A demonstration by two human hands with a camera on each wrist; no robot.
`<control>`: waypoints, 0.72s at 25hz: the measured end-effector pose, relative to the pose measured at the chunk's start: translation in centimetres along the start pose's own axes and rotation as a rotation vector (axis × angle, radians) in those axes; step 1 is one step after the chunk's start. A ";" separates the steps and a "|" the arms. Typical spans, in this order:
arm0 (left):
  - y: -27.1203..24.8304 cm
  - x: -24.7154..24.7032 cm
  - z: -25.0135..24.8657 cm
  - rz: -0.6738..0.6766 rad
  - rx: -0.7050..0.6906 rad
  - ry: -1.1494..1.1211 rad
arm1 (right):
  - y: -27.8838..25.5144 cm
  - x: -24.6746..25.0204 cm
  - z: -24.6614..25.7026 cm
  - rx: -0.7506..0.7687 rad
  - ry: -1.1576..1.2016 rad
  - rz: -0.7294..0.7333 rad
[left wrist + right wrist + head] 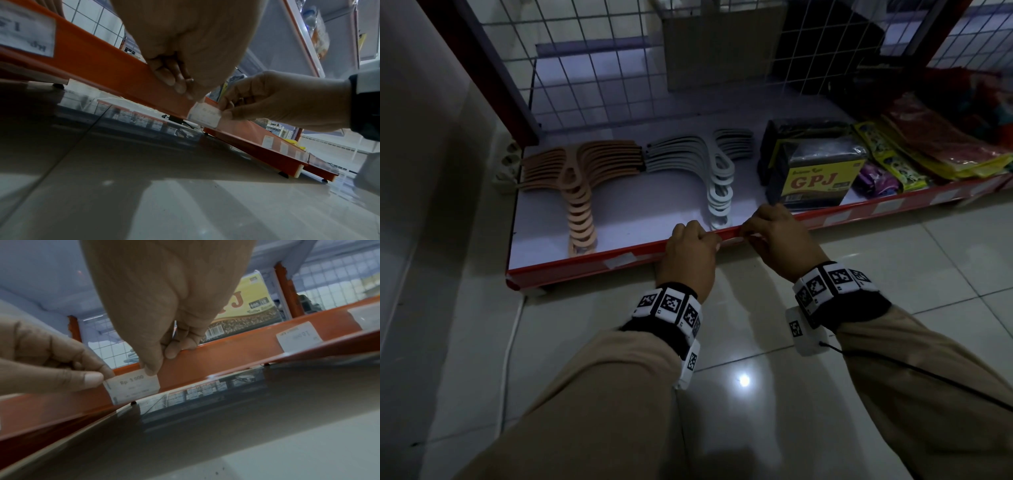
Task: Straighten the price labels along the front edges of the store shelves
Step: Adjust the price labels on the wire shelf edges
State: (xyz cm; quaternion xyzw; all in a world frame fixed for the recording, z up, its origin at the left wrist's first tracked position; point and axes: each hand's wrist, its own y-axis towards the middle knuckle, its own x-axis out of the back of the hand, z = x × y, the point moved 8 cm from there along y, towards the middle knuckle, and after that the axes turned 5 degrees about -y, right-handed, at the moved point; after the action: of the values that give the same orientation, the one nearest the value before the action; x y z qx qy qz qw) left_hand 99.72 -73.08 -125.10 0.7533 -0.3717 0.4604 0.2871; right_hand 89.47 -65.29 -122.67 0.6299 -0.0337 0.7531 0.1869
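Note:
A white price label (730,241) (203,115) (131,387) printed "Rp. 9.000" sits slightly tilted on the red front rail (571,265) (216,353) of the bottom shelf. My left hand (717,245) (100,378) pinches its left end between thumb and fingers. My right hand (744,234) (224,112) (156,365) pinches its right end, thumb on the label's face and fingers curled over the rail's top. More labels sit on the rail to the left (619,262) (26,32) and right (835,219) (298,337).
On the shelf lie tan hangers (582,178), grey hangers (709,161), a black and yellow GPJ pack (815,178) and coloured packets (893,154). A wire grid (592,75) backs the shelf. Glossy floor tiles (756,394) lie below; a power strip (506,164) sits at the left.

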 end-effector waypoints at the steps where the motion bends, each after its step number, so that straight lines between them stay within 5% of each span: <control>1: -0.1 0.1 0.0 -0.006 0.000 -0.013 | -0.1 0.0 -0.1 -0.018 0.012 0.002; 10: -2.0 1.6 -0.1 -0.028 -0.091 0.040 | -0.7 -0.3 2.9 0.015 -0.086 0.018; 18: -6.1 5.8 6.3 -0.111 -0.058 0.226 | 1.0 -2.2 9.8 0.117 -0.061 0.052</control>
State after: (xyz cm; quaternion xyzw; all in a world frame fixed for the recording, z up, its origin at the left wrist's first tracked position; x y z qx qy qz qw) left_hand 109.51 -76.23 -123.03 0.7076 -0.3077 0.5147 0.3738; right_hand 98.65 -69.51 -122.57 0.6612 -0.0115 0.7389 0.1290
